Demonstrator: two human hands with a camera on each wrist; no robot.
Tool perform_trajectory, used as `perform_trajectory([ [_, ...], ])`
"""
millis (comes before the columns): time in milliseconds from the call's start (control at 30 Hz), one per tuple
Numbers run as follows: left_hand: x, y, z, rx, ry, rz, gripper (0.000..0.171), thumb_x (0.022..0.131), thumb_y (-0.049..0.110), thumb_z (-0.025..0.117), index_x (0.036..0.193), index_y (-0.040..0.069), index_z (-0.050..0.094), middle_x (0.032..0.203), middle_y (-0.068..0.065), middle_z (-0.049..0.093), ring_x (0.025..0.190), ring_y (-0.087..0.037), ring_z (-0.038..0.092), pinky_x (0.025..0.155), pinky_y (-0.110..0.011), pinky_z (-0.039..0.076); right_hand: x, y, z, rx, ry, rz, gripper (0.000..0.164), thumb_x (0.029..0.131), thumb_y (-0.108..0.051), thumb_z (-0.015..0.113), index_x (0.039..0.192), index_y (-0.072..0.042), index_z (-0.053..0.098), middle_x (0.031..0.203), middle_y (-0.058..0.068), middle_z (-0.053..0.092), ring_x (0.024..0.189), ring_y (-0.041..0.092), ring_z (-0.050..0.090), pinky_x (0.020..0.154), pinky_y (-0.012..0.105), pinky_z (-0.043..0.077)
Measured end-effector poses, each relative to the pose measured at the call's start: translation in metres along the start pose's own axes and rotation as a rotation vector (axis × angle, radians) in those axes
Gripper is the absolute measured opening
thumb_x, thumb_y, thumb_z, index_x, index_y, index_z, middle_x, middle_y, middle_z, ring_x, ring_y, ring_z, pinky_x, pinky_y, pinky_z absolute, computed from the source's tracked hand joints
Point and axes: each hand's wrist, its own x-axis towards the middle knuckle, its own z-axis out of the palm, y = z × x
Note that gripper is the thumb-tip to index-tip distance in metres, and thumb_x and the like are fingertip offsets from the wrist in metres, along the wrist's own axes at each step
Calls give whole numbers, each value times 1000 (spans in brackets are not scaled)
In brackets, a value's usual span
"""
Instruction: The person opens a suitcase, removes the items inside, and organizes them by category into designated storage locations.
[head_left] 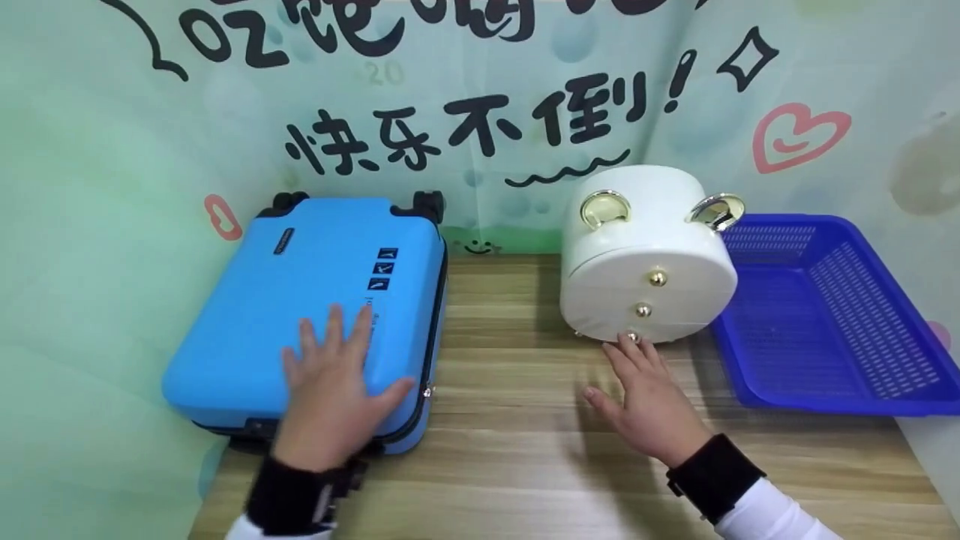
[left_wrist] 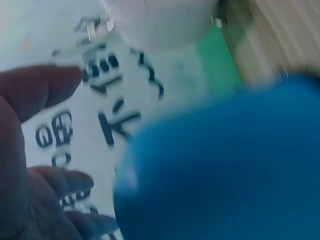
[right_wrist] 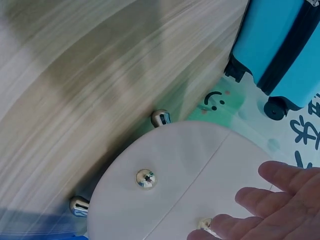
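Note:
A bright blue suitcase (head_left: 322, 300) lies flat on the left of the wooden table, its black wheels toward the wall. Spread over its front half is my left hand (head_left: 334, 397), fingers straight and holding nothing. To the right stands a white rounded box (head_left: 637, 247) with gold ring-shaped ears on top and gold knobs down its front. My right hand (head_left: 652, 405) reaches toward the box, fingers extended, their tips overlapping the lowest knob. In the right wrist view the fingers (right_wrist: 280, 202) show in front of the box face, near a gold knob (right_wrist: 146, 178).
A blue plastic basket (head_left: 832, 315) with perforated sides stands to the right, close beside the box. Behind everything hangs a pale green cloth (head_left: 465, 172) with black lettering. Bare wood of the table (head_left: 510, 360) shows between suitcase and box.

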Motion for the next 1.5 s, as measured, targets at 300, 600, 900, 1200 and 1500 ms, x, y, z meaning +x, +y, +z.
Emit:
perform_trajectory([
  [300, -1, -39, 17, 166, 91, 60, 128, 51, 86, 66, 154, 23, 23, 156, -18, 16, 139, -50, 5, 100, -71, 1, 15, -14, 11, 7, -60, -59, 76, 92, -47, 59, 144, 2, 37, 152, 24, 24, 139, 45, 14, 110, 56, 11],
  [600, -3, -37, 34, 270, 299, 105, 121, 50, 95, 51, 149, 27, 37, 150, -16, 34, 133, -52, 23, 95, -74, 14, 45, -67, 50, -9, -188, -173, 75, 92, -54, 53, 146, -5, 37, 148, 18, 33, 135, 38, 31, 108, 50, 23],
  [900, -4, -24, 43, 304, 324, 55, 118, 54, 97, 42, 148, 26, 38, 148, -16, 36, 131, -52, 27, 94, -75, 16, 68, -116, 85, 104, -265, -238, 55, 93, -42, 60, 138, -10, 52, 132, 9, 57, 118, 26, 55, 99, 42, 40],
  [1200, -2, 5, 53, 288, 345, -6, 119, 57, 97, 36, 148, 22, 38, 148, -21, 34, 129, -55, 26, 93, -76, 16, 90, -122, 103, 255, -185, -216, 15, 90, -22, 66, 100, -12, 72, 91, -2, 70, 84, 14, 64, 76, 34, 50],
  [1500, -3, -13, 7, 97, 96, -38, 119, 61, 91, 46, 155, 24, 20, 155, -19, 21, 137, -49, 18, 99, -72, 17, 84, -110, 100, 332, -193, -181, 18, 92, -25, 65, 104, -13, 70, 94, -5, 69, 84, 11, 63, 76, 31, 50],
])
